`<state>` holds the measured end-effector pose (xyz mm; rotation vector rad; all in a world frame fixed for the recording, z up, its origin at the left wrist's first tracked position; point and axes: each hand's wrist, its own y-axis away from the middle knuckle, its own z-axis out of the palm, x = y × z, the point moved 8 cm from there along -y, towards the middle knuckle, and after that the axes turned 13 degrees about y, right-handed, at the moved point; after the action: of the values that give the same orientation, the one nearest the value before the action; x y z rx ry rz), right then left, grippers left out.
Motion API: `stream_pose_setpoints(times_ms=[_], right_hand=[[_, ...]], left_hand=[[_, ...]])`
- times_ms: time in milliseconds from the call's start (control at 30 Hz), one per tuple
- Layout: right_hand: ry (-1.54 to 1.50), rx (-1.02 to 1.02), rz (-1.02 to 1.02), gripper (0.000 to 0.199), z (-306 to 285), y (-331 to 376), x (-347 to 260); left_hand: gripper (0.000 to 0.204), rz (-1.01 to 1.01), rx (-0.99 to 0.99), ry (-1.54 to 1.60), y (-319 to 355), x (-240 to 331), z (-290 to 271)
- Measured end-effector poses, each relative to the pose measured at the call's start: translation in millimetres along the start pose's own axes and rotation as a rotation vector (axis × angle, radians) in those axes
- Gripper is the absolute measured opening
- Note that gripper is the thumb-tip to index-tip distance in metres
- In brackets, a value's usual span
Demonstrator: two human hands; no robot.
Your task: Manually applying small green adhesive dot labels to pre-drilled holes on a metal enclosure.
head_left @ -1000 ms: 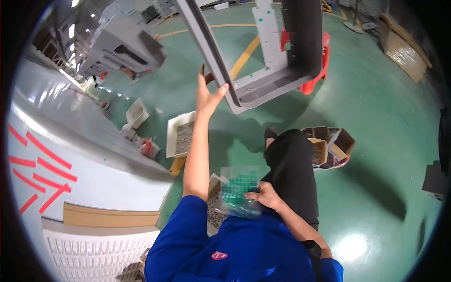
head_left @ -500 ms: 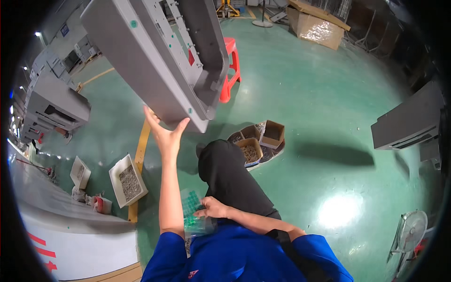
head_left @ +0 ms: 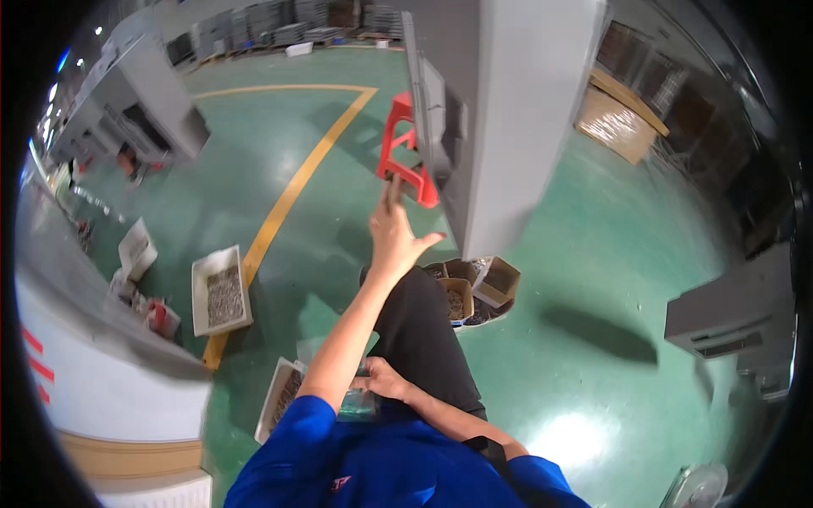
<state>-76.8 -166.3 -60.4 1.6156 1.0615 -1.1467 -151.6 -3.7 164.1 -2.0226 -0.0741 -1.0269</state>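
Note:
A large grey metal housing (head_left: 533,110) hangs in front of me with a smooth side toward me, its face blurred by motion. My left hand (head_left: 394,241) is stretched out to the left of its lower end, fingers spread, the thumb close to its edge. Whether the thumb touches it I cannot tell. Low at my lap, my right hand (head_left: 385,378) pinches a clear plastic sheet (head_left: 357,408) with green dots, partly hidden behind my left forearm.
Beyond my left hand stands a red stool (head_left: 398,140). Boxes of small parts (head_left: 457,303) sit on the floor by my knee; white bins (head_left: 246,317) stand at the left. More grey housings (head_left: 732,309) hang at both sides. A wrapped carton (head_left: 618,123) stands far right.
The housing has turned, bringing a smooth side toward me and its studded inside out of sight. My left hand has come off its lower end to its left edge. My view has shifted left.

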Motion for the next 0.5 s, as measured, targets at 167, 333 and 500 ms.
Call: stream_pose_setpoints(times_ms=[167,333,500], right_hand=[[0.038,-0.035,0.020,0.028,7.0,-3.2,19.8],[0.006,-0.041,-0.012,0.028,5.9,-0.4,3.0],[0.050,-0.069,0.052,0.030,3.7,-0.7,-1.4]], left_hand=[[0.123,-0.093,0.022,-0.053,-5.5,-14.1,3.5],[0.124,-0.063,0.107,0.032,-20.1,-27.2,3.6],[0.123,-0.082,0.072,-0.013,-25.1,-24.7,10.6]])
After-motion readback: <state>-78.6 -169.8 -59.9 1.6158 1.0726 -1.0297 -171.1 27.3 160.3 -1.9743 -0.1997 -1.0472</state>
